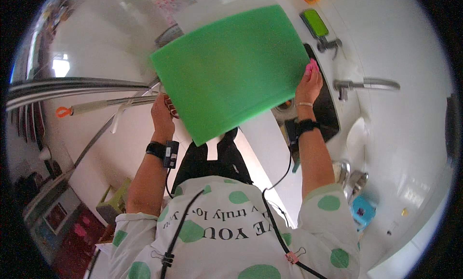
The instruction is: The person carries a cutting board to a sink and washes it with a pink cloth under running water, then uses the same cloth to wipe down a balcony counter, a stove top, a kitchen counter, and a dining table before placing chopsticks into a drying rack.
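Note:
A large green board (231, 73), probably a plastic cutting board, is held up in front of my body, its broad face towards me and tilted. My left hand (163, 111) grips its left edge, with the fingers partly hidden behind it. At the opposite edge, my right hand (310, 82) holds the board near its lower right corner. Something bright pink (312, 65) shows at the right fingertips; whether it is a cloth or something else I cannot tell. Behind the board on the right lies a dark sink (327, 112), partly covered by the board and my right arm.
A grey faucet (365, 84) stands beside the sink, near a bright green item (315, 22) in a dark holder. Metal bowls (356, 181) and a blue container (363, 210) sit further down the right counter. A handle with an orange loop (90, 106) juts out at left.

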`<move>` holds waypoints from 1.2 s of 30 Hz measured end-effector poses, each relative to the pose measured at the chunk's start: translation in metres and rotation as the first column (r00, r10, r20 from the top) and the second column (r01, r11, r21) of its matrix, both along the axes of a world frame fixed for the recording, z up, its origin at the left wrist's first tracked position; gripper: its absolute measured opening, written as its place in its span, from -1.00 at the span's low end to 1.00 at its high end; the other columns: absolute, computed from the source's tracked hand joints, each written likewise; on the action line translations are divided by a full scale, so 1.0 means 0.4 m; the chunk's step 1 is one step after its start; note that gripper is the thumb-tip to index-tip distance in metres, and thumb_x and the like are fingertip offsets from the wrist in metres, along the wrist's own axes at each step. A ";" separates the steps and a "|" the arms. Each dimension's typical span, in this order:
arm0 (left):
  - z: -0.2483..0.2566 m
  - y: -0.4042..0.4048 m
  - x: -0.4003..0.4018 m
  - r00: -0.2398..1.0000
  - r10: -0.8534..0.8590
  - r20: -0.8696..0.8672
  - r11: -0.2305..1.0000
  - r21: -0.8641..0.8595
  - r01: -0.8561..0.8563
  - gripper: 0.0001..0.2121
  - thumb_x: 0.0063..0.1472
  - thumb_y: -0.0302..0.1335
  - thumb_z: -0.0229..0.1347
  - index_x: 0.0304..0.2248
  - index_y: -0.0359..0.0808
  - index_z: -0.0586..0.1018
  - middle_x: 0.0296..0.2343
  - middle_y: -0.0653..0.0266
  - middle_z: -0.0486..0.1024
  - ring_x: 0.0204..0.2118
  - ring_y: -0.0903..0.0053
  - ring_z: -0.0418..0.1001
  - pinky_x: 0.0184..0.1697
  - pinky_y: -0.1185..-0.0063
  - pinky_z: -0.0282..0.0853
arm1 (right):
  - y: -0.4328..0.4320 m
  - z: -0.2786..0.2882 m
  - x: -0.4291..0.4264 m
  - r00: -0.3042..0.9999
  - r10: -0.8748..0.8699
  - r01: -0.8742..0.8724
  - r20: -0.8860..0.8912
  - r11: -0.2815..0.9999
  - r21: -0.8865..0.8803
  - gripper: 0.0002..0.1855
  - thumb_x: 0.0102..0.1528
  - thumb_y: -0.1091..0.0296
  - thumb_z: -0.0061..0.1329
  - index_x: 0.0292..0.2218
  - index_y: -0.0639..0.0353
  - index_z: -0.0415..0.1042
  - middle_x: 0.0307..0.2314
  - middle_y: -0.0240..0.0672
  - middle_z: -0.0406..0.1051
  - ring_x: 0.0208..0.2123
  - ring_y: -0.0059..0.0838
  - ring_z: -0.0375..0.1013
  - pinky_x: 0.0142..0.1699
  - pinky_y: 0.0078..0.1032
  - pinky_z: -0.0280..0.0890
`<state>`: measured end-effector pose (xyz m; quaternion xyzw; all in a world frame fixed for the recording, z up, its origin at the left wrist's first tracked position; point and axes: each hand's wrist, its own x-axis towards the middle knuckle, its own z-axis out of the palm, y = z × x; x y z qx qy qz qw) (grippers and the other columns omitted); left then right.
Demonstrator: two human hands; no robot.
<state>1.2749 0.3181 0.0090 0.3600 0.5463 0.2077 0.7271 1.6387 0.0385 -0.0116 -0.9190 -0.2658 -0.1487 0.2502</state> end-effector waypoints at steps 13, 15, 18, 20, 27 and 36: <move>-0.070 0.011 -0.027 0.921 0.012 -0.389 0.820 0.531 0.213 -0.57 0.37 -0.17 -0.11 -0.35 -0.44 0.54 -0.57 0.37 0.44 -0.52 0.65 0.33 -0.46 0.54 0.28 | 0.632 0.061 -0.507 0.412 0.910 -0.893 0.044 0.413 -0.178 -0.57 0.14 0.01 -0.13 0.00 -0.09 0.40 0.11 -0.30 0.23 0.19 -0.05 0.08 0.24 0.22 -0.15; -0.073 0.023 -0.056 0.958 0.025 -0.285 0.900 0.424 0.102 -0.58 0.37 -0.17 -0.09 -0.37 -0.43 0.54 -0.58 0.39 0.43 -0.53 0.69 0.30 -0.47 0.58 0.25 | 0.656 0.065 -0.465 0.513 0.856 -0.855 -0.064 0.504 -0.123 -0.56 0.15 0.00 -0.14 0.03 -0.12 0.36 0.13 -0.31 0.19 0.20 -0.03 0.07 0.22 0.26 -0.13; -0.020 0.021 -0.077 0.972 0.052 -0.229 0.968 0.251 0.007 -0.59 0.35 -0.16 -0.05 -0.41 -0.40 0.55 -0.60 0.43 0.40 -0.55 0.74 0.25 -0.50 0.64 0.20 | 0.632 0.035 -0.320 0.777 0.604 -0.508 0.179 0.768 -0.389 -0.51 0.26 -0.08 -0.31 0.14 -0.18 0.25 0.08 -0.37 0.29 0.19 -0.05 0.11 0.18 0.27 -0.07; -0.018 0.018 -0.093 0.961 0.042 -0.274 0.978 0.206 0.016 -0.60 0.35 -0.16 -0.04 -0.41 -0.38 0.55 -0.60 0.46 0.39 -0.56 0.77 0.22 -0.50 0.66 0.18 | 0.598 0.013 -0.195 0.862 0.423 -0.342 0.279 0.892 -0.296 -0.55 0.26 -0.03 -0.28 0.12 -0.17 0.27 0.05 -0.31 0.31 0.13 -0.05 0.17 0.14 0.30 -0.01; -0.091 0.034 -0.102 0.969 0.120 -0.215 0.931 0.364 -0.035 -0.59 0.33 -0.14 0.00 -0.43 -0.39 0.56 -0.61 0.48 0.37 -0.52 0.74 0.22 -0.48 0.64 0.17 | 0.640 0.010 -0.223 0.746 0.622 -0.651 0.239 0.757 0.059 -0.84 0.02 0.33 -0.06 -0.34 0.17 0.42 -0.33 -0.21 0.40 -0.09 -0.13 0.32 0.06 -0.11 0.19; -0.076 0.018 -0.096 0.964 0.146 -0.220 0.949 0.308 -0.074 -0.60 0.32 -0.17 0.02 -0.42 -0.40 0.58 -0.60 0.51 0.38 -0.54 0.74 0.22 -0.49 0.63 0.18 | 0.568 0.040 -0.062 0.772 0.620 -0.464 0.142 0.702 -0.540 -0.79 0.09 0.25 -0.16 -0.29 0.10 0.45 -0.11 -0.19 0.42 -0.11 -0.18 0.40 -0.02 -0.16 0.27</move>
